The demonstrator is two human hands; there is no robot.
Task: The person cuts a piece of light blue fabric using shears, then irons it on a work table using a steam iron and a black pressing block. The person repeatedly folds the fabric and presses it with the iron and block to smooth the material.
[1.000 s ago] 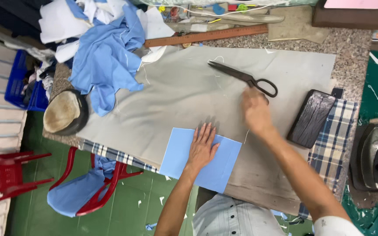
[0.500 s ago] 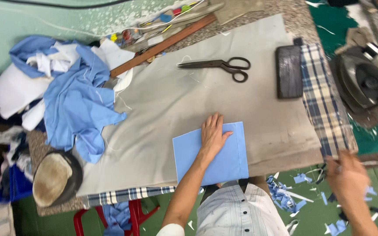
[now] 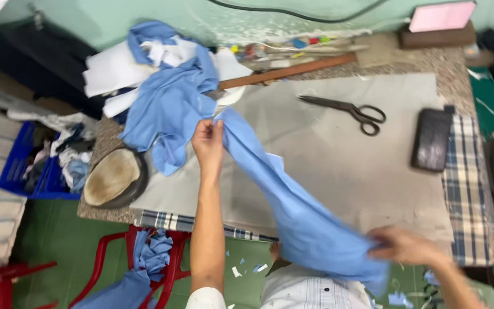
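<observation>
1. Stretching a length of light blue cloth point(image 3: 293, 212) between the two hands is, by the look of it, the step in hand: the cloth runs as a slack diagonal band from upper centre to lower right of the frame, hanging above the bench point(image 3: 458, 97)
2. Left hand point(image 3: 208, 143), centre-left of the frame, is pinched shut on the upper end of the cloth, fingers curled over its edge
3. Right hand point(image 3: 404, 246), lower right and motion-blurred, is closed around the bunched lower end; the two hands stand well apart
4. Judged from the slack and folds, spreading the piece flat would call for even tension and a lowering onto the grey sheet point(image 3: 338, 166) that covers the bench
5. Materials: the blue cloth is thin, matt and soft, creasing readily; a heap of like blue fabric point(image 3: 167, 103) with white pieces lies at upper left
6. Black-handled scissors point(image 3: 347, 109), metal and long-bladed, rest on the grey sheet at upper right, apart from both hands
7. Long wooden ruler point(image 3: 287, 70) lies along the far edge; a dark rectangular block point(image 3: 431, 140) sits on checked fabric point(image 3: 467, 189) at the right
8. Rounded, worn tan pad point(image 3: 112, 176) in a dark rim occupies the bench's left corner
</observation>
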